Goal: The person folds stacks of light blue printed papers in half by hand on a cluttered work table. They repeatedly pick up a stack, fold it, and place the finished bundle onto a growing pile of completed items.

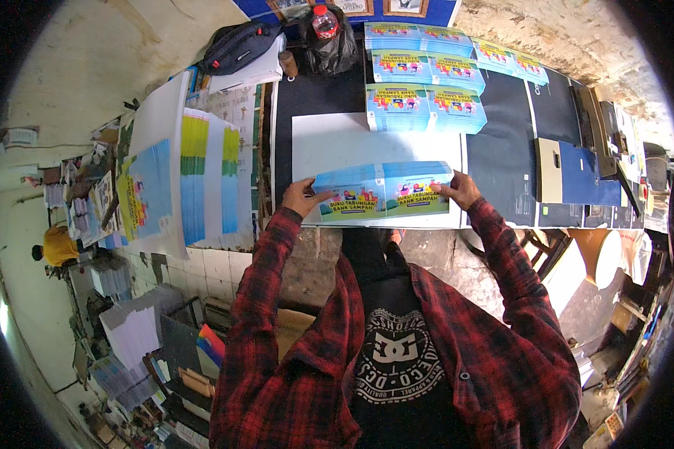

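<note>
Now, held stack: at the middle of the head view, a double stack of bright blue and yellow booklets (352, 191), two covers side by side, over the white sheet (329, 142); whether it rests there or is lifted, I can't tell.
Left grip: the left hand (301, 197) is clamped on the stack's left end, thumb over the cover.
Right grip: the right hand (464, 190) is clamped on the opposite end.
Finished rows: three double stacks (397, 105) lie squared up at upper centre, with a further stack (511, 61) beside them to the right, so I'd judge a good share done.
Left over: the held stack is apart from those rows; at left lie long green-and-blue piles (195, 179) and printed sheets (153, 194), perhaps more of the same work. How many remain, I can't say.
Tabletop clutter: on the dark tabletop (494, 172), a zipped bag (240, 46) and a black plastic bag (329, 52) with a red-capped bottle (324, 24) at the top; cardboard (550, 172) at right.
In the way: nothing between the held stack and the nearest row but white sheet; the bags sit left of the rows, well apart from both hands.
</note>
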A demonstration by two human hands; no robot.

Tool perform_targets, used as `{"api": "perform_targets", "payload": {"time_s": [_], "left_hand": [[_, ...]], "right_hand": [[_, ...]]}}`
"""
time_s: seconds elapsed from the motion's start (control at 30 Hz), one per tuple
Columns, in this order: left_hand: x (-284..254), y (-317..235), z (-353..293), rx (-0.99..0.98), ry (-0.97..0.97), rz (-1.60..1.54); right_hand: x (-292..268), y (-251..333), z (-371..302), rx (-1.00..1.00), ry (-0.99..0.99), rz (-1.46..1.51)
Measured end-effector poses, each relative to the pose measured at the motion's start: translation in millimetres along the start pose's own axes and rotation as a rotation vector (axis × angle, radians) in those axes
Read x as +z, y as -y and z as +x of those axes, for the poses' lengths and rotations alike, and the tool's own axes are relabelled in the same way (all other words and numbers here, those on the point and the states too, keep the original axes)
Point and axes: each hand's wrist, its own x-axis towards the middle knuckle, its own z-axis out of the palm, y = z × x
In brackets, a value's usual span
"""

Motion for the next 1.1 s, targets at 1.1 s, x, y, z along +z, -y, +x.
{"api": "perform_targets", "payload": {"time_s": [1.1], "left_hand": [[172,-56,124,0.136,-0.333,0.653]], "right_hand": [[111,-21,101,-0.153,-0.472,-0.892]]}}
